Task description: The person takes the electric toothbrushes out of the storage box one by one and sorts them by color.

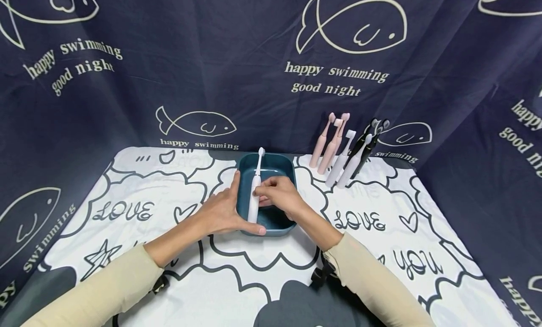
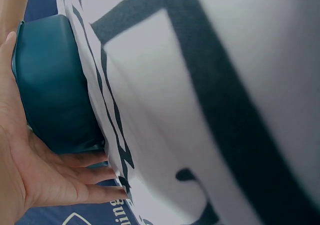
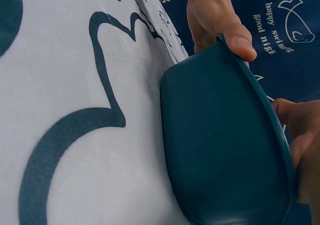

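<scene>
In the head view, a white electric toothbrush (image 1: 254,198) stands tilted in a dark teal box (image 1: 289,166), its head above the far rim. My right hand (image 1: 280,194) reaches over the box and pinches the toothbrush handle between thumb and fingers. My left hand (image 1: 222,211) holds the left side of the box, thumb over the near rim and index finger along the left wall. The left wrist view shows this hand (image 2: 47,177) with its fingers stretched against the box (image 2: 55,85). From the right wrist, the outer wall of the box (image 3: 220,135) hides the toothbrush.
To the right, several toothbrushes stand upright on the cloth-covered table (image 1: 152,242): pink ones (image 1: 330,150), white ones (image 1: 353,167) and black ones (image 1: 367,148) behind. A dark blue printed curtain (image 1: 237,59) hangs behind the table and at its sides.
</scene>
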Available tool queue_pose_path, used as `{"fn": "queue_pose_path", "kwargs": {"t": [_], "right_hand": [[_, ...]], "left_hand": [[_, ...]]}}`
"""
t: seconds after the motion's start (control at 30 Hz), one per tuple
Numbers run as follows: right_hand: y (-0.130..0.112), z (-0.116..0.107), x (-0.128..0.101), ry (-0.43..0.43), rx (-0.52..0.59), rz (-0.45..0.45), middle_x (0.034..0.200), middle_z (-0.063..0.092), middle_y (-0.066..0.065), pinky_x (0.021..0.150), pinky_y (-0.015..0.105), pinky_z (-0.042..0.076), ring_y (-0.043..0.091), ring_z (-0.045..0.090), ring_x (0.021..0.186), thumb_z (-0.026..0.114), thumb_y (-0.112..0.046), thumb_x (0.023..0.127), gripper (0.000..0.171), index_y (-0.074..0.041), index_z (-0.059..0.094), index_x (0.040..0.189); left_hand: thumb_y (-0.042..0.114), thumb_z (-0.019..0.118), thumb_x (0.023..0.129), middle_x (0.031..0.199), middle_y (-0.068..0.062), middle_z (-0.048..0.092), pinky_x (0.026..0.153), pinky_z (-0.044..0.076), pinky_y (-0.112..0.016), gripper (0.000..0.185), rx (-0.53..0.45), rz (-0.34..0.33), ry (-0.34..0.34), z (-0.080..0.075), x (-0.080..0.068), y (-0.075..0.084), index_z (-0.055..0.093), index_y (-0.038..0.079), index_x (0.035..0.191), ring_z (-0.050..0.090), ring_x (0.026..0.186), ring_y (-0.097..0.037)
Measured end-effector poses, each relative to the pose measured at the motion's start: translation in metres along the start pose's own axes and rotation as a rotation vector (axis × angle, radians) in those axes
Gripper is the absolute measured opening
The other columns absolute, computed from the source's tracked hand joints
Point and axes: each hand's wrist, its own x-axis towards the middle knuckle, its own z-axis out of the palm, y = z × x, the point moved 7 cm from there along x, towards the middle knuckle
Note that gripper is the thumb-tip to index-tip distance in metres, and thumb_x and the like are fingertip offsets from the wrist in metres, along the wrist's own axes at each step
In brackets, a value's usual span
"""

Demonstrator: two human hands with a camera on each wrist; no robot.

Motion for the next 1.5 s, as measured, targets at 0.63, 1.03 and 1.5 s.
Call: {"fn": "queue_pose_path", "kwargs": {"t": [0.63,1.03,1.5], "right_hand": [[-0.008,-0.017,-0.013,0.077,0.012,-0.045,0.102,0.078,0.012,0.089,0.040,0.070,0.015,0.080,0.083,0.075,-0.006,0.097,0.023,0.009,0.071,0.115],[-0.011,-0.025,-0.018,0.096,0.103,-0.080,0.103,0.076,0.011,0.087,0.035,0.070,0.013,0.080,0.085,0.073,-0.003,0.100,0.024,0.011,0.067,0.119],[-0.012,-0.041,-0.021,0.166,0.174,-0.099,0.103,0.077,0.008,0.085,0.030,0.069,0.010,0.080,0.085,0.072,-0.001,0.101,0.031,0.014,0.066,0.128]], "left_hand": [[0.101,0.086,0.057,0.164,-0.032,0.058,0.115,0.057,-0.060,0.183,0.019,0.000,0.008,0.000,0.001,-0.001,-0.011,0.009,0.181,0.065,0.144,-0.044],[0.099,0.087,0.057,0.163,-0.032,0.058,0.115,0.057,-0.060,0.182,0.005,-0.005,0.010,0.000,0.000,-0.001,-0.011,0.011,0.182,0.066,0.144,-0.044],[0.099,0.087,0.056,0.163,-0.031,0.059,0.115,0.057,-0.058,0.182,0.021,0.001,0.020,-0.001,-0.001,0.001,-0.008,0.010,0.182,0.066,0.143,-0.043]]}}
